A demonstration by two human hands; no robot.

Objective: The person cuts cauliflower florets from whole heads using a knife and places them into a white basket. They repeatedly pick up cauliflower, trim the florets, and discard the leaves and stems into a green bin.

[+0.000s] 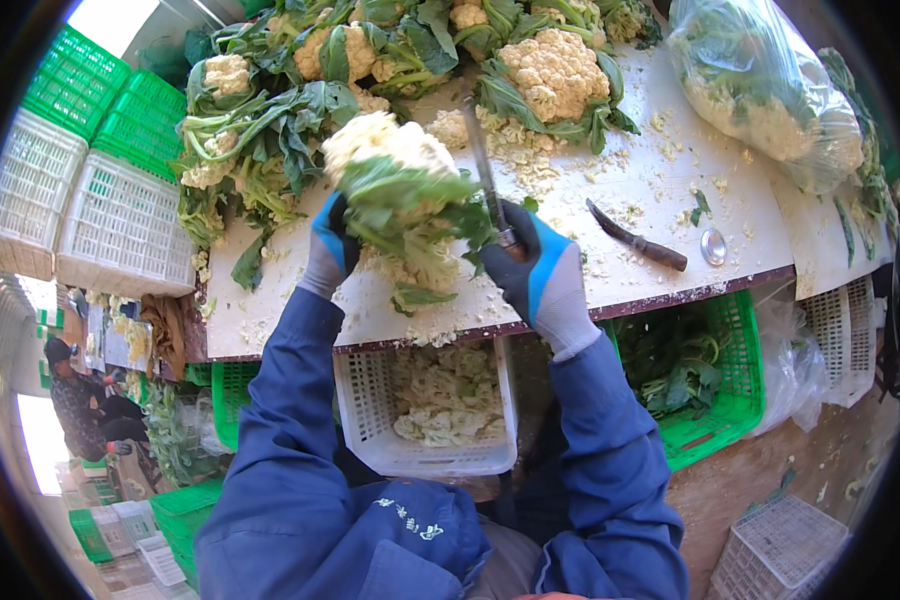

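Observation:
A cauliflower head point(394, 150) with green leaves, blurred by motion, is held above the table by my left hand point(335, 238), gloved in grey, blue and black. My gloved right hand point(529, 259) grips the handle of a long-bladed knife point(480, 154), its blade pointing away from me beside the cauliflower. The leaves partly hide my left fingers. To the right, a second, curved knife point(634, 238) with a wooden handle lies on the white tabletop point(667, 180). A small round metal object point(713, 247) sits near that handle.
Untrimmed cauliflowers point(547, 75) are heaped at the back. A plastic bag point(780, 112) of cauliflower stands at right. Below the edge are a white crate point(427, 461) with pale pieces and a green crate point(746, 360) with leaves. Stacked crates point(124, 217) and a seated person point(82, 405) are at left.

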